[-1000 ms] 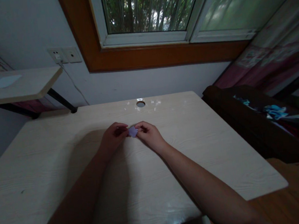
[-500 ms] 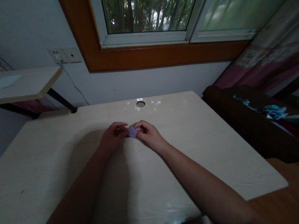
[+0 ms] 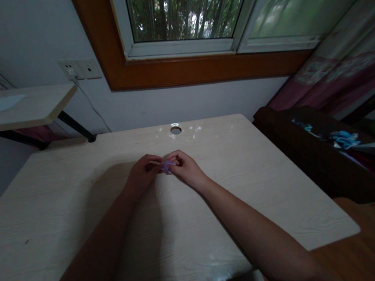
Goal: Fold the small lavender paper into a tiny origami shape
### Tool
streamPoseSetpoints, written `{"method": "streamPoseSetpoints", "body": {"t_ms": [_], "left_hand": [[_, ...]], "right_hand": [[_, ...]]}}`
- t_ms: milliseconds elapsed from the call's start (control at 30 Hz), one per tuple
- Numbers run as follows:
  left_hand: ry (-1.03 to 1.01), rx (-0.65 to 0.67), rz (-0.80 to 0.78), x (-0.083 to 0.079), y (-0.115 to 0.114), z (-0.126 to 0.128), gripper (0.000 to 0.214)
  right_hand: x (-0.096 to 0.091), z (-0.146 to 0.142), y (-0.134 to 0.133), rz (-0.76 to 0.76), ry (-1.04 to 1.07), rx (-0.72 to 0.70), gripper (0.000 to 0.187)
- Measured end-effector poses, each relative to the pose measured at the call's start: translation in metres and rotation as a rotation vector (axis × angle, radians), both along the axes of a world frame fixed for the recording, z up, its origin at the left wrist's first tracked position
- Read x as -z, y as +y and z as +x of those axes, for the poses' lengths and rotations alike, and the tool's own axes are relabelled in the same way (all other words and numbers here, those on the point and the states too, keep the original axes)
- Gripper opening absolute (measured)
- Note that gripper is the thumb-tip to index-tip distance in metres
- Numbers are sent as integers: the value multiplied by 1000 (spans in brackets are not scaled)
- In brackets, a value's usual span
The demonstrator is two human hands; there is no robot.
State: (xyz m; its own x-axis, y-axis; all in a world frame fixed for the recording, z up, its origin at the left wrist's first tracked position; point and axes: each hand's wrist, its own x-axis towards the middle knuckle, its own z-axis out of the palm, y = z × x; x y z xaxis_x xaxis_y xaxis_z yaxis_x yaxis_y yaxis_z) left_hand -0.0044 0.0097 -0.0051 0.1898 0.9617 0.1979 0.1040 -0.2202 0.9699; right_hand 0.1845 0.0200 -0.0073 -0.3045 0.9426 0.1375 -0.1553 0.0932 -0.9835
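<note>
Between my two hands is a small piece of folded purple paper (image 3: 166,166), seen nearly edge-on with thin flaps standing apart. My left hand (image 3: 143,169) pinches its left side between thumb and fingers. On the other side, my right hand (image 3: 185,167) grips it with thumb and forefinger. Both hands are just above or resting on the pale wood-grain table (image 3: 197,229); which of the two I cannot tell. The fingers hide part of the paper, and its exact folds are too small to make out.
A raised shelf (image 3: 20,114) on black legs stands at the back left, near a wall socket (image 3: 79,69) with a white cable. The table has a round cable hole (image 3: 175,130) near its back edge. Right of the table is a dark brown piece of furniture (image 3: 295,147) bearing blue items.
The purple paper has turned from showing a flat, five-sided face to a narrower, edge-on look with flaps apart. My fingers have shifted slightly around it; both arms stay nearly in place.
</note>
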Motion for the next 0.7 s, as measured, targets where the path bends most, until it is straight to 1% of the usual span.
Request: {"method": "streamPoseSetpoints", "body": {"t_ms": [133, 200, 300, 400, 567, 700], "left_hand": [[95, 37, 270, -4, -6, 1, 26], [156, 93, 343, -7, -9, 2, 30], [213, 129, 390, -9, -12, 3, 36], [254, 134, 398, -8, -11, 4, 33], [192, 82, 375, -5, -9, 5, 27], [150, 73, 378, -5, -9, 6, 22]], "right_hand": [[0, -1, 1, -32, -20, 53, 20], [0, 0, 1, -41, -32, 53, 20], [-2, 1, 1, -44, -45, 43, 20], [-3, 1, 1, -36, -44, 38, 19], [-1, 1, 2, -51, -30, 30, 19], [-2, 3, 2, -53, -26, 32, 18]]}}
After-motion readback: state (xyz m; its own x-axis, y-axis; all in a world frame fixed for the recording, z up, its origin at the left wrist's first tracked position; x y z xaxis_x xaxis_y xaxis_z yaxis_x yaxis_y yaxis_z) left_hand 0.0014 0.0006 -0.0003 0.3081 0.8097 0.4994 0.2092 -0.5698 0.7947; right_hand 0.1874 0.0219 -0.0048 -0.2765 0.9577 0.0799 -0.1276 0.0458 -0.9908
